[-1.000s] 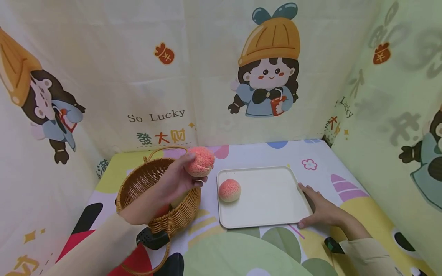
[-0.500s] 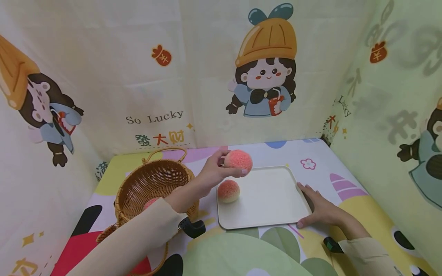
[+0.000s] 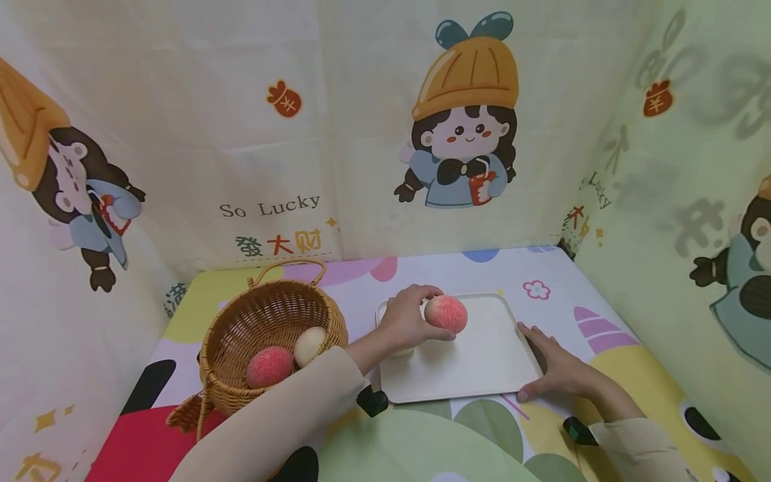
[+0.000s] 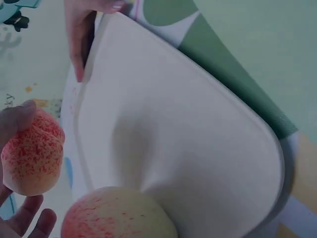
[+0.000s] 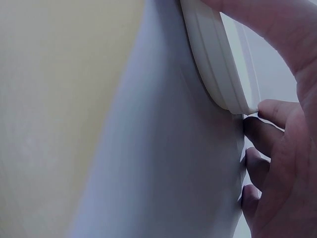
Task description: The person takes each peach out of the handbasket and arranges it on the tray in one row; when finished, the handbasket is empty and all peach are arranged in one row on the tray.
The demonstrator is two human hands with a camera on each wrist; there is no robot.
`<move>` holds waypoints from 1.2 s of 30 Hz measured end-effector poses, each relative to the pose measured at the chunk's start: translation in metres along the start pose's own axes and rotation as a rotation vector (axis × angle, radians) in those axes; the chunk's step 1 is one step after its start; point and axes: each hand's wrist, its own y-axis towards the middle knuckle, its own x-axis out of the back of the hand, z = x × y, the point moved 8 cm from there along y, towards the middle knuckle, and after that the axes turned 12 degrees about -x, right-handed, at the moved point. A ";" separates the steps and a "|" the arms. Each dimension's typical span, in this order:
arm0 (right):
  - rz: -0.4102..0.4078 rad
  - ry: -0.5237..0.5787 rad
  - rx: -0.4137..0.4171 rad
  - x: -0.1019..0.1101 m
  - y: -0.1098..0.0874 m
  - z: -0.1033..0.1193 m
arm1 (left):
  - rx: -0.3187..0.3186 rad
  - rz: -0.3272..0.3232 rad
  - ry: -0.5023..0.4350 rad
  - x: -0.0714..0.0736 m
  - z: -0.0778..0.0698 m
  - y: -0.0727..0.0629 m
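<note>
My left hand (image 3: pixel 409 320) grips a pink-and-cream peach (image 3: pixel 447 314) between thumb and fingers, above the white tray (image 3: pixel 476 378). In the left wrist view the held peach (image 4: pixel 33 153) shows its groove and red speckles. A second peach (image 4: pixel 119 215) sits on the tray's left part, mostly hidden behind my left hand in the head view. My right hand (image 3: pixel 560 368) rests at the tray's right side, thumb by the near corner and fingers extended along the edge. In the right wrist view its fingertips (image 5: pixel 270 110) touch the tray rim (image 5: pixel 218 64).
A wicker basket (image 3: pixel 219 335) stands left of the tray, its handle hanging over the near side. Inside lie a pink peach (image 3: pixel 270 367) and a paler round fruit (image 3: pixel 310 345). A patterned cloth (image 3: pixel 434 268) covers the table, with printed curtains behind and at both sides.
My left hand has carried the peach from over the basket rightward, then lower over the tray. The fruits in the basket have come into fuller view. My right hand has stayed at the tray's edge.
</note>
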 end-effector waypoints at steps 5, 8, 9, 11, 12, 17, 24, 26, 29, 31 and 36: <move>-0.004 -0.003 0.001 -0.001 0.002 -0.001 | 0.024 0.044 0.179 -0.007 0.008 -0.001; -0.005 -0.006 -0.002 -0.001 0.002 -0.002 | 0.007 0.106 0.296 -0.013 0.011 -0.003; -0.005 -0.006 -0.005 -0.001 0.002 -0.002 | -0.004 0.135 0.340 -0.017 0.013 -0.004; -0.003 -0.012 -0.006 -0.001 0.002 -0.001 | -0.023 0.182 0.424 -0.022 0.015 -0.006; -0.002 -0.015 -0.006 -0.001 0.002 -0.001 | -0.029 0.201 0.457 -0.025 0.017 -0.007; 0.003 -0.012 -0.014 -0.001 0.002 0.000 | -0.032 0.227 0.523 -0.030 0.020 -0.008; 0.001 -0.014 -0.018 -0.001 0.002 0.000 | -0.007 0.203 0.517 -0.027 0.020 -0.005; 0.001 -0.014 -0.017 -0.001 0.002 0.000 | 0.008 0.191 0.506 -0.027 0.021 -0.005; 0.002 -0.020 -0.020 -0.001 0.002 0.000 | 0.026 0.180 0.499 -0.026 0.023 -0.004; 0.002 -0.024 -0.023 -0.002 0.002 -0.001 | 0.031 0.184 0.503 -0.026 0.023 -0.004; 0.001 -0.017 -0.026 -0.002 0.002 -0.001 | 0.021 0.193 0.526 -0.024 0.022 -0.002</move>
